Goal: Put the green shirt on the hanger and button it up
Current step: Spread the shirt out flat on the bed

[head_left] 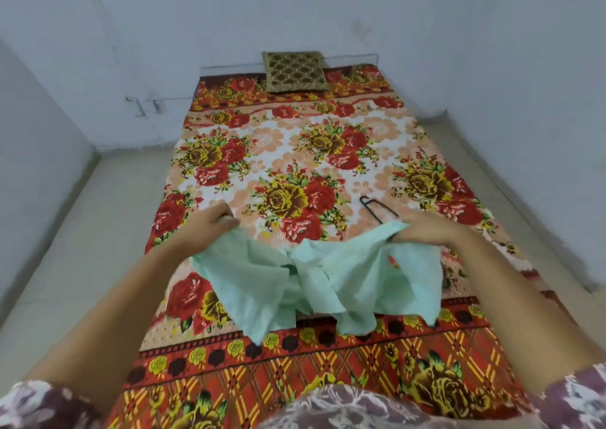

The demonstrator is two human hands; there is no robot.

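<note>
The pale green shirt (314, 281) hangs crumpled above the near part of the bed, held up between both hands. My left hand (216, 220) grips one upper corner of the shirt at the left. My right hand (426, 230) holds the other upper edge at the right, fingers curled into the cloth. A black hanger (375, 207) lies on the bedsheet just beyond my right hand; only its hook and part of one arm show, the rest is hidden behind the shirt and hand.
The bed carries a floral sheet (295, 166) in red, yellow and white. A gold patterned cushion (295, 71) lies at the far end against the wall. Pale floor (82, 248) runs along the bed's left side.
</note>
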